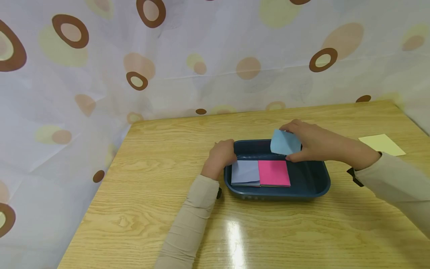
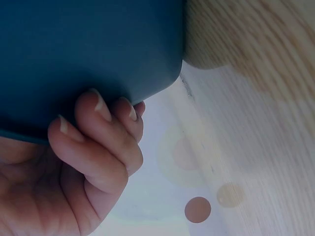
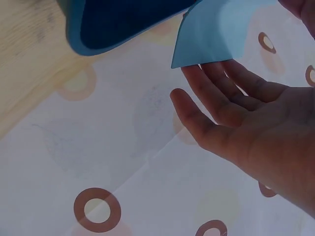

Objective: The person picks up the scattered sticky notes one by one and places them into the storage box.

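A dark blue plastic basket (image 1: 279,195) sits on the table. My left hand (image 1: 220,156) grips its left rim; in the left wrist view the curled fingers (image 2: 98,142) press against the outer wall. Over the basket's far side, my right hand (image 1: 315,144) holds a light blue square of paper (image 1: 284,142) by its edges, thumb on one side and fingers on the other. The right wrist view shows this paper (image 3: 216,34) slightly bent. Inside the basket lie two stacks of square notes side by side, lavender (image 1: 245,172) at left and pink (image 1: 273,172) beside it.
A pale yellow square of paper (image 1: 383,144) lies on the wooden table (image 1: 151,179), right of the basket. Behind the table hangs a white sheet (image 1: 215,48) with brown, peach and yellow round shapes.
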Action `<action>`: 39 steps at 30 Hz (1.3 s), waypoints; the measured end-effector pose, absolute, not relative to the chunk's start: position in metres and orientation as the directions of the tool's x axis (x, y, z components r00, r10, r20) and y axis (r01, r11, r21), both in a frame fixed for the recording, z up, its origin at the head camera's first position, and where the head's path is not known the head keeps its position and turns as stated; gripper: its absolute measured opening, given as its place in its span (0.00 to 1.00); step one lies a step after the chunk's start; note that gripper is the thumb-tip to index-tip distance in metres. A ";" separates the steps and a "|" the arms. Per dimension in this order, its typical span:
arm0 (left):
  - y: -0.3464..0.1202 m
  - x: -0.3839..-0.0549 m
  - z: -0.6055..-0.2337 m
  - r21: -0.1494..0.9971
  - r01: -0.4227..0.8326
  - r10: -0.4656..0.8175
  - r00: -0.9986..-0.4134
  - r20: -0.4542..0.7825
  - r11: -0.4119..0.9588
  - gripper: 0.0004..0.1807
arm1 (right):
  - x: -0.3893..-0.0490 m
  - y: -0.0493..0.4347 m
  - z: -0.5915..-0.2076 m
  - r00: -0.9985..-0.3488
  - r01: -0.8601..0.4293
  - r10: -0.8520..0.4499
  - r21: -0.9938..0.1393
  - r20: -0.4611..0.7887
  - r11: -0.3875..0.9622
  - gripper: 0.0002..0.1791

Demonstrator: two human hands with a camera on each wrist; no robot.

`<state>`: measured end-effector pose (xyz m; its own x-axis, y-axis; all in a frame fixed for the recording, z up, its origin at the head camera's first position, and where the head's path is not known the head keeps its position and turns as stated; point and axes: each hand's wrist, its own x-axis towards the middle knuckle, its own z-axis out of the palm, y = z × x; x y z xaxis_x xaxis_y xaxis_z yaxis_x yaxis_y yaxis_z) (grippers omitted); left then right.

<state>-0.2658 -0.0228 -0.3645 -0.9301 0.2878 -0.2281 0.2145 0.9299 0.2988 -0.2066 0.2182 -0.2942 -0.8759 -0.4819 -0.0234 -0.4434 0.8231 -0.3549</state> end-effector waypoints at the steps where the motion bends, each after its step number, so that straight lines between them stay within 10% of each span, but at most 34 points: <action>1: -0.023 -0.266 -0.364 0.298 0.216 0.289 -0.930 -0.228 0.930 0.24 | -0.206 0.215 -0.295 -0.873 -0.448 -0.487 -0.352 -0.028 0.822 0.41; 39: -0.022 -0.266 -0.365 0.291 0.221 0.291 -0.930 -0.225 0.931 0.24 | -0.205 0.158 -0.334 -0.780 -0.513 -0.525 -0.131 -0.342 0.848 0.36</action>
